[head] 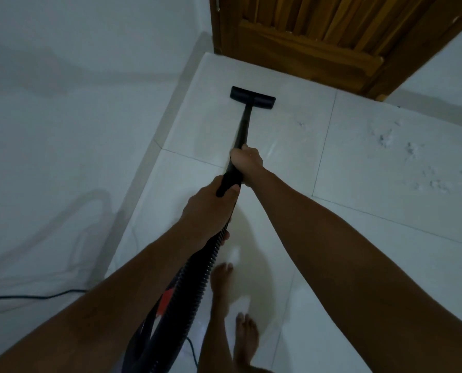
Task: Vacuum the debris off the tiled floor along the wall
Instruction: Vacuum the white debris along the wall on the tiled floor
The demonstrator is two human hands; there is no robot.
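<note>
- Black plastic, rigid and straight, the long vacuum wand point(244, 125) runs from the two hands away toward the far wooden door point(318, 36); its long axis points far and very slightly right, close to parallel with the pale wall point(76, 103) on the left.
- At the wand's far end the flat black T-shaped floor nozzle point(252, 95) sits on the glossy white tiled floor point(291, 146), its wide bar crosswise to the wand, near the corner where the wall meets the door.
- The right hand point(247, 164) has the farther grip, fingers wrapped round the wand, so it is the hand nearer the nozzle and likely does the steering.
- The left hand point(208, 208) has the nearer grip, clamped on the wand's thick lower end where the black ribbed hose point(200, 286) joins; the hose drops down toward the person's bare feet point(224, 281).
- The grey scattered debris point(385, 140) lies well apart from the nozzle, to the right of it and somewhat nearer, across a grout line on the next tile; smaller specks point(302, 125) sit between the two.
- As I judge it, the strip under the nozzle beside the wall looks clean, so the coming move turns on swinging the nozzle rightward, pivoting about the left hand's grip while the right hand pushes sideways.
- A thin dark cable point(36, 296) lies at the near left, out of that sweep.
</note>
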